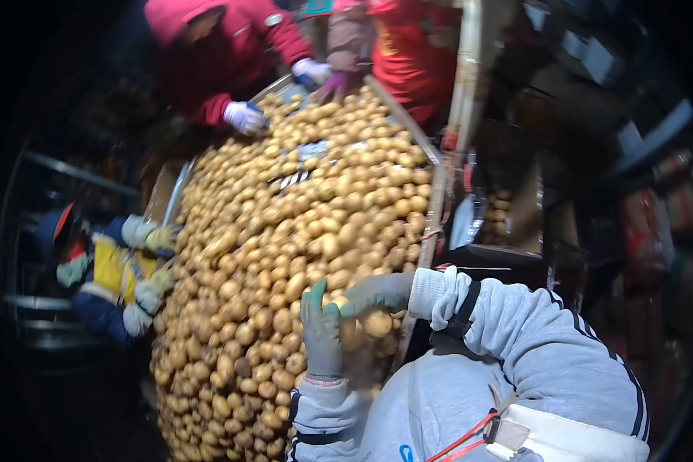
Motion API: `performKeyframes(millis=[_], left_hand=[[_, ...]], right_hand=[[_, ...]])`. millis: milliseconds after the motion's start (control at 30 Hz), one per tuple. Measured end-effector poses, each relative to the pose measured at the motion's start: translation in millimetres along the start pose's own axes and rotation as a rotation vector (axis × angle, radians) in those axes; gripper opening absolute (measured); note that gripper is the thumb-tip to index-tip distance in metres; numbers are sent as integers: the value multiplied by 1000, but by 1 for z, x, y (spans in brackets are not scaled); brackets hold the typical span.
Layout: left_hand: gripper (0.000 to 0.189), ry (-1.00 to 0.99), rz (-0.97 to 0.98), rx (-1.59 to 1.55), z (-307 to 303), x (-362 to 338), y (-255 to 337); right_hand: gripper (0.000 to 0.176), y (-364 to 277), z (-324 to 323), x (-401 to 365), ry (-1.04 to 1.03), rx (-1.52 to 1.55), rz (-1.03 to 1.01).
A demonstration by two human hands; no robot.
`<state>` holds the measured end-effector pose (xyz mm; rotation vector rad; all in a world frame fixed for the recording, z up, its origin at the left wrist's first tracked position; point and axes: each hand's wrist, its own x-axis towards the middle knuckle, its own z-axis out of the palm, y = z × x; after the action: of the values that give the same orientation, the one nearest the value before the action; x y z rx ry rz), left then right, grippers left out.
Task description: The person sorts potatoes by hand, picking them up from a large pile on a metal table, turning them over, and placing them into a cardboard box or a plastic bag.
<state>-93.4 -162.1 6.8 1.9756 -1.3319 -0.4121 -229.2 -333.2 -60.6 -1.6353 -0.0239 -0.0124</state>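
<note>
My left hand (322,339), in a grey glove with green fingers, points upward at the near side of a large heap of potatoes (246,285). Its fingers and thumb curve round a small potato (338,302). My right hand (379,294), gloved alike, reaches in from the right with its fingers stretched left, their tips beside that potato. Just below my right palm lies a larger potato (377,323), with blurred ones next to it. The heap fills a wide sorting table with a raised metal rim (433,208).
Two people across the table work at its far end, one in a pink jacket (239,46), one in a red apron (412,61). Another person in a yellow apron (119,266) stands left. An open carton with potatoes (525,223) and a pale upright post (466,77) are right.
</note>
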Motion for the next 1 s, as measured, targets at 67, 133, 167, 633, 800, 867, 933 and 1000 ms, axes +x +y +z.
performKeyframes(millis=[67, 133, 167, 633, 800, 867, 933, 1000], left_hand=[[49, -203, 93, -83, 29, 11, 9], [52, -323, 186, -153, 56, 17, 26], [54, -367, 226, -186, 70, 20, 34], [50, -468, -40, -504, 80, 21, 46], [46, -343, -335, -712, 46, 11, 21], [46, -323, -418, -759, 35, 7, 10], [46, -306, -404, -746, 28, 5, 4], [47, -316, -447, -736, 25, 11, 13]], right_hand=[[31, -37, -6, -44, 43, 491, 253], [42, -5, -8, -84, 134, 525, 157], [41, 3, -5, -104, 180, 610, 174], [55, -37, -72, -360, 1269, 812, 224], [56, -29, -60, -449, 1512, 730, 329], [57, -10, -41, -499, 1584, 647, 463], [46, -13, -19, -520, 1657, 545, 592], [40, 8, -3, -549, 1667, 318, 862]])
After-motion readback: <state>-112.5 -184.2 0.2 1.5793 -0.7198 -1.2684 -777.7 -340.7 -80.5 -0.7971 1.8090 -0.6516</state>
